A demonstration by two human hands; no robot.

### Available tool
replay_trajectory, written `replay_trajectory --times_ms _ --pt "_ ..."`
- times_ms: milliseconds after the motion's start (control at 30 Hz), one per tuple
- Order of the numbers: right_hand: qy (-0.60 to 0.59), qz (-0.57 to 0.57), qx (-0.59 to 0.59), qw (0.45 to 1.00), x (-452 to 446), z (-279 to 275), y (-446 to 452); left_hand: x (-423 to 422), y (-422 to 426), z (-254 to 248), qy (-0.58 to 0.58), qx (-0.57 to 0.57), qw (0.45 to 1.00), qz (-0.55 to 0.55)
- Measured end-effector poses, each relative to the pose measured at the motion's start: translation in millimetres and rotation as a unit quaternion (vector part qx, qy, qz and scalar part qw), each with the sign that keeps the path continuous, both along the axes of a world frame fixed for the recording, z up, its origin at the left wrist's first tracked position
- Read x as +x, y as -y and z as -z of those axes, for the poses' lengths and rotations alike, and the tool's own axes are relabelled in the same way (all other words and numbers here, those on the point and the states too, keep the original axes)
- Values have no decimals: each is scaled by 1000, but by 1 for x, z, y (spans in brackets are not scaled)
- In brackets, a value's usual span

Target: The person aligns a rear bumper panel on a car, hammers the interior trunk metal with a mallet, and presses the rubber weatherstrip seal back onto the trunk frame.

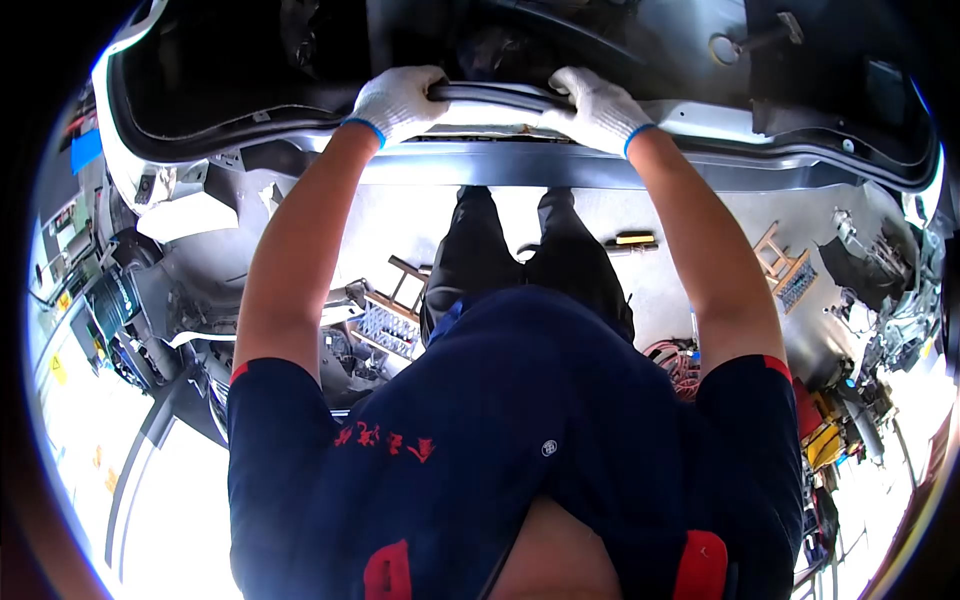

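At the rear edge of a car's open luggage compartment, my two hands in white knit gloves with blue cuffs grip a black rubber weatherstrip (500,95). My left hand (398,103) is closed around it left of the middle. On the other side, my right hand (602,108) is also closed on it, fingers curled over the top. Between the hands the strip bows slightly above the pale metal lip (490,118). Farther out, the black seal (800,152) runs along the opening's edge toward both corners. My fingertips are partly hidden.
Inside the dark compartment (640,50) lies a tool-like object with a round end (723,48). A silver body panel (500,165) is before my legs. Wooden-framed stools (385,325), a yellow-topped brush-like item (635,239), coiled hose (675,365) and car parts (160,300) surround me.
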State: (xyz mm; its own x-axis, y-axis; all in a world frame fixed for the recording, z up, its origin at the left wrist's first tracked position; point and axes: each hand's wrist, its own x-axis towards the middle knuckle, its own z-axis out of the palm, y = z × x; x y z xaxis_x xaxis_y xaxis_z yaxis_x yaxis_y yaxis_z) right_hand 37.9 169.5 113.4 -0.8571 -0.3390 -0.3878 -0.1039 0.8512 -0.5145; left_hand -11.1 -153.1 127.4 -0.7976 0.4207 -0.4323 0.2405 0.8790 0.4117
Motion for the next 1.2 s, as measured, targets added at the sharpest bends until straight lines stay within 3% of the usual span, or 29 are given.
replay_trajectory --times_ms 33,100,167,233,267,367,400,467,533,633,700,767,833,867,967,1067,1200 --pt "30 36 -54 997 12 2 0 1 1 2 -14 24 1000 7" --pt "81 -61 16 995 25 5 0 15 2 -5 33 25 999 -1" --pt "32 -70 70 995 53 31 0 42 15 8 28 -36 996 82" --pt "44 -63 72 994 80 1 3 78 20 4 23 -70 988 139" --pt "-40 -60 13 997 99 10 -5 86 13 -10 33 -83 984 151" --pt "115 -66 69 989 106 -44 -14 110 -19 -64 68 -81 972 210" --pt "114 -71 67 989 115 -35 -20 123 -17 -61 11 -58 977 207" --pt "21 -94 22 995 133 -7 -30 126 -9 -50 10 -35 984 174" --pt "24 -105 30 994 127 -7 -22 128 7 -28 -14 0 986 163" --pt "-17 -82 15 996 123 6 -11 112 22 -18 54 -89 981 164" --pt "64 -57 27 996 113 10 -7 95 48 1 15 -186 965 184" --pt "69 -65 25 995 118 19 -10 91 75 12 -16 -221 962 160" --pt "-2 -51 15 999 121 29 -9 92 68 7 52 -267 952 142" --pt "-30 -45 7 999 121 35 -8 98 63 1 35 -259 953 155" --pt "41 19 -4 999 112 37 2 117 67 -11 32 -237 959 154" --pt "-13 12 26 1000 95 47 17 123 83 0 -21 -189 972 138" --pt "-8 25 -38 999 65 47 55 107 78 -2 50 -239 957 155"
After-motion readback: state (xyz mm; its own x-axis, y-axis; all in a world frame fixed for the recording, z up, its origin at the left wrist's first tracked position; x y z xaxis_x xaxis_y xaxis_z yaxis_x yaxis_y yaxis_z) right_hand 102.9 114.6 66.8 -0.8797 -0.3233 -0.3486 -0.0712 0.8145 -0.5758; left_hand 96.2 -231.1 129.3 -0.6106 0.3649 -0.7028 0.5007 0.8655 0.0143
